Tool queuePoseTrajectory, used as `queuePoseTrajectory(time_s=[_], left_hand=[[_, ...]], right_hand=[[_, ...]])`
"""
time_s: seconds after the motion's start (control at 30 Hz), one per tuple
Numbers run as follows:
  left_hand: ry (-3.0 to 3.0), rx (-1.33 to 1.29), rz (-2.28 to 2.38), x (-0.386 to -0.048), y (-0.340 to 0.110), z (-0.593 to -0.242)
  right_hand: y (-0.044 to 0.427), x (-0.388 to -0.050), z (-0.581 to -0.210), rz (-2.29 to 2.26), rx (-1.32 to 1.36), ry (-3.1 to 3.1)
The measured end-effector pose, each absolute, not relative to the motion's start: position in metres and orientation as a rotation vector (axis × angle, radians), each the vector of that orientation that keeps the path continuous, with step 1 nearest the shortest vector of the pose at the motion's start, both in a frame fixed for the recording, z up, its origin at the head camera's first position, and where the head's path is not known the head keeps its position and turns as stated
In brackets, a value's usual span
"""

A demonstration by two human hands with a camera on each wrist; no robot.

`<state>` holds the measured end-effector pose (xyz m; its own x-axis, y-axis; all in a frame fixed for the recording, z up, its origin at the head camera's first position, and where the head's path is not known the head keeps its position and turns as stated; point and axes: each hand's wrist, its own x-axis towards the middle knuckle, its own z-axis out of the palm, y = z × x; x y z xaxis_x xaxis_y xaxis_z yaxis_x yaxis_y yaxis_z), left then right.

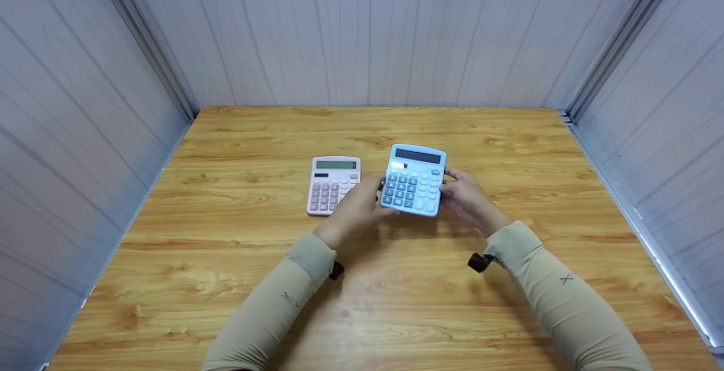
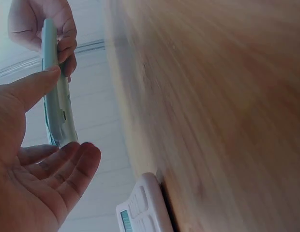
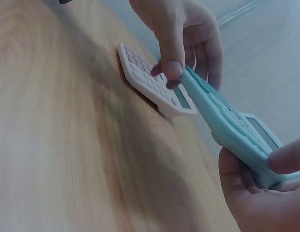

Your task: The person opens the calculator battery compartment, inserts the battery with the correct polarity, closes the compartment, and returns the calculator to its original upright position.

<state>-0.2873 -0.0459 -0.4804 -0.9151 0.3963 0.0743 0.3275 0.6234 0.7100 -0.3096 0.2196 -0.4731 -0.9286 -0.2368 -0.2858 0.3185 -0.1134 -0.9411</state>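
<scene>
A light blue calculator [image 1: 416, 181] is held above the table between both hands, its keys and blank-looking display facing up toward the head camera. At its lower left side my left hand [image 1: 357, 207] grips the edge, thumb at the near corner and fingers curled beneath. My right hand [image 1: 468, 198] holds the opposite side, with the thumb on the edge and fingers underneath, as the right wrist view shows on the blue calculator [image 3: 232, 123]. Just left lies a pink calculator [image 1: 325, 190] on the table, partly hidden by my left hand.
The wood-grain table [image 1: 226, 258] is bounded by a pale panelled wall [image 1: 339, 37] at the back and similar walls on the left and right. Dark wrist-worn devices, one of them the right wrist device [image 1: 479, 262], hang below the sleeves.
</scene>
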Motion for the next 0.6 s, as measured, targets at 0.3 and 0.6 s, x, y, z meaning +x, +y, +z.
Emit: queuePoseTrajectory(time_s=[0.3, 0.6], left_hand=[[2.536, 0.429, 1.428, -0.290, -0.036, -0.487], [2.424, 0.170, 1.543, -0.295, -0.027, -0.492]], right_hand=[[0.221, -0.316, -0.483, -2.079, 0.063, 1.840], [0.222, -0.320, -0.484, -2.036, 0.194, 1.984]])
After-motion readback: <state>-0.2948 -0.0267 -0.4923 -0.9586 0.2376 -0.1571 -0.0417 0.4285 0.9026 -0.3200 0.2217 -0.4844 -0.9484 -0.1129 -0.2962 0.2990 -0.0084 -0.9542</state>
